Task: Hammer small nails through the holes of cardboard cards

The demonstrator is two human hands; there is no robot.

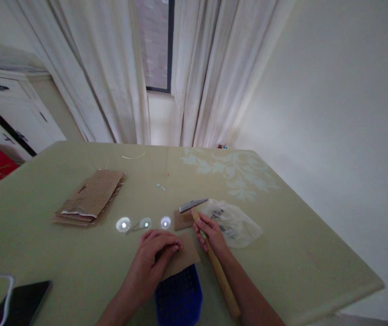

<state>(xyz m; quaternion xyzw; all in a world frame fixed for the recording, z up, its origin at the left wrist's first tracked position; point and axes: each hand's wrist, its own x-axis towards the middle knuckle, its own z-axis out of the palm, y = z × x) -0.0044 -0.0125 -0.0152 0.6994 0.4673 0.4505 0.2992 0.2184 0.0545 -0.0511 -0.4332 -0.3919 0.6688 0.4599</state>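
A hammer with a long wooden handle is in my right hand, gripped high up near its metal head. That head lies over a small brown cardboard piece. My left hand is pinched over another cardboard piece; something tiny is between thumb and fingertips, too small to name. This cardboard rests at the far edge of a blue plastic basket. Beyond my left hand are several small clear round discs with shiny centres and thin metal pins.
A crumpled clear plastic bag lies right of the hammer. A stack of perforated cardboard sheets sits at the left. A dark tablet or phone with a white cable is at the near left. Small scraps lie farther back.
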